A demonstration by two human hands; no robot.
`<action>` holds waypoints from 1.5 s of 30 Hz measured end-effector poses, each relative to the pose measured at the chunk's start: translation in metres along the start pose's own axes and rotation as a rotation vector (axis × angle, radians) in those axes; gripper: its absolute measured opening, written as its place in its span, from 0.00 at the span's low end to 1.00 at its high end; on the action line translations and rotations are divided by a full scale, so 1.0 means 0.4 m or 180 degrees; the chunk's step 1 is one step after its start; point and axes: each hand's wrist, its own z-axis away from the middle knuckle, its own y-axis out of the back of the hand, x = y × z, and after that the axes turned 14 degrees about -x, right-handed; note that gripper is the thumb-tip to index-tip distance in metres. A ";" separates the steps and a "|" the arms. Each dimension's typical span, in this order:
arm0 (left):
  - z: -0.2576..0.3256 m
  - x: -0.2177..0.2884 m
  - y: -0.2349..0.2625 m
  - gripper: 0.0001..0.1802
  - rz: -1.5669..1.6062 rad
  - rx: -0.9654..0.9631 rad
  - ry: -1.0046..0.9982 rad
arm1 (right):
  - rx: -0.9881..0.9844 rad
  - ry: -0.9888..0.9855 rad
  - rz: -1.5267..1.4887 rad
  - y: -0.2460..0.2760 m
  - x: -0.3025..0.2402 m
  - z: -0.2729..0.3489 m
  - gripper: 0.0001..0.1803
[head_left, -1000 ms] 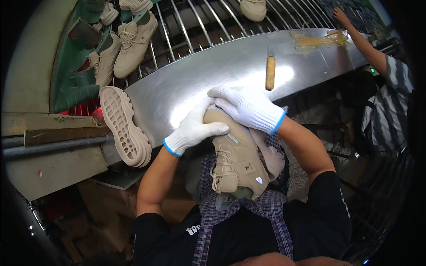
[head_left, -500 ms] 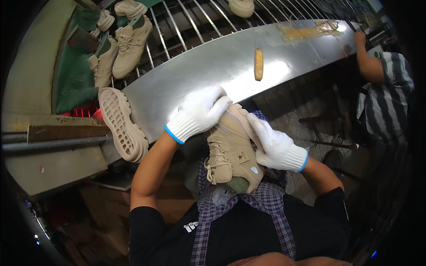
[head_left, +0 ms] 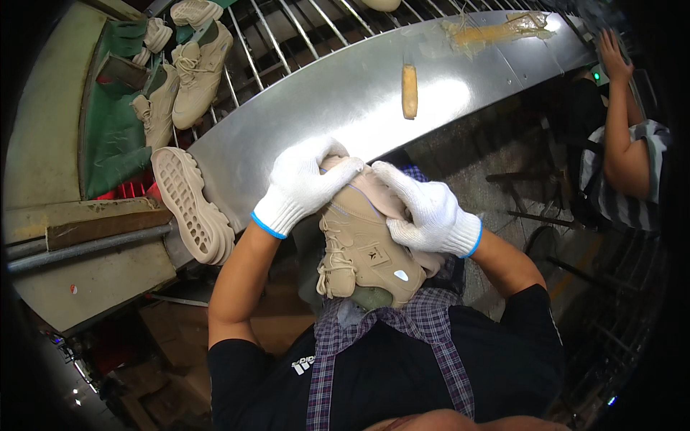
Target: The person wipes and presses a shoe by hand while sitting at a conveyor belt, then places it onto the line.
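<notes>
A beige lace-up shoe [head_left: 366,248] is held in front of my apron, toe pointing away from me and side facing up. My left hand [head_left: 302,179], in a white knit glove with a blue cuff, is closed around the toe end. My right hand [head_left: 435,215], gloved alike, grips the pale pinkish sole [head_left: 384,200] along the shoe's right side, its fingertips close to the left thumb. Part of the sole shows below the right hand near the heel. The fingers under the shoe are hidden.
A loose beige sole [head_left: 188,205] leans at the metal counter's left end. On the curved counter [head_left: 287,115] lie a tan stick-like piece [head_left: 409,92] and a yellowish dried smear [head_left: 496,30]. Behind are metal rollers and more beige shoes [head_left: 201,75]. A person in stripes [head_left: 625,165] is at right.
My right hand has moved from the sole's side up toward the toe, and its fingers now curl over the sole edge. The left hand keeps the toe. The person at right has raised a hand.
</notes>
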 end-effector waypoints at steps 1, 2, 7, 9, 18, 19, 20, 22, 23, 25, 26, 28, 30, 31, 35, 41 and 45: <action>0.002 -0.001 -0.002 0.16 -0.0004 -0.0018 0.0071 | -0.0165 -0.0031 0.0092 0.015 -0.018 0.004 0.46; -0.002 0.004 -0.003 0.16 -0.0001 -0.0029 0.0114 | -0.0321 -0.0073 0.0209 0.029 -0.030 0.007 0.45; 0.008 -0.014 -0.020 0.19 0.0139 0.0302 -0.0144 | -0.0151 0.0529 0.0449 -0.015 -0.018 0.083 0.43; 0.025 -0.072 -0.095 0.18 0.1537 0.1156 -0.0144 | -0.0216 0.0540 0.0390 -0.020 -0.024 0.107 0.43; 0.040 -0.014 -0.094 0.29 0.3080 0.1417 -0.0299 | -0.0415 0.0157 0.0471 0.069 -0.071 -0.066 0.43; 0.044 -0.004 -0.084 0.29 0.3087 0.1456 -0.0360 | -0.0445 0.0221 0.0466 0.091 -0.088 -0.095 0.42; 0.046 0.004 -0.077 0.30 0.3101 0.1486 -0.0428 | -0.0335 0.0685 0.0840 0.124 -0.103 -0.131 0.42; 0.056 0.031 -0.066 0.30 0.3033 0.1477 -0.0588 | -0.0497 0.0746 0.0579 0.148 -0.131 -0.171 0.41; 0.057 0.041 -0.063 0.31 0.3091 0.1548 -0.0658 | -0.0507 0.0805 0.0297 0.156 -0.150 -0.193 0.41; 0.070 0.062 -0.054 0.32 0.3200 0.1724 -0.0772 | -0.0936 0.0520 0.0512 0.196 -0.202 -0.215 0.49; 0.085 0.076 -0.036 0.24 0.3079 0.1655 -0.0976 | -0.0843 0.0575 0.0502 0.197 -0.210 -0.206 0.51; 0.108 0.120 -0.007 0.19 0.2909 0.1589 -0.0611 | -0.0376 0.0669 0.0477 0.169 -0.194 -0.178 0.59; 0.121 0.122 -0.001 0.21 0.3091 0.1281 -0.0411 | -0.0176 0.0573 0.0541 0.146 -0.166 -0.150 0.61; 0.118 0.124 0.000 0.21 0.3274 0.1278 -0.0436 | -0.0035 0.0575 0.0669 0.139 -0.165 -0.142 0.62; 0.131 0.123 0.016 0.24 0.4367 0.1142 -0.0882 | -0.0053 0.0349 0.0396 0.164 -0.236 -0.125 0.60; 0.168 -0.055 -0.163 0.36 0.4442 0.0352 0.0022 | 0.1198 0.1769 -0.0479 0.177 -0.230 0.036 0.59; 0.294 -0.061 -0.180 0.43 0.5758 -0.0224 -0.0033 | 0.0668 0.1870 -0.2805 0.111 -0.111 0.058 0.52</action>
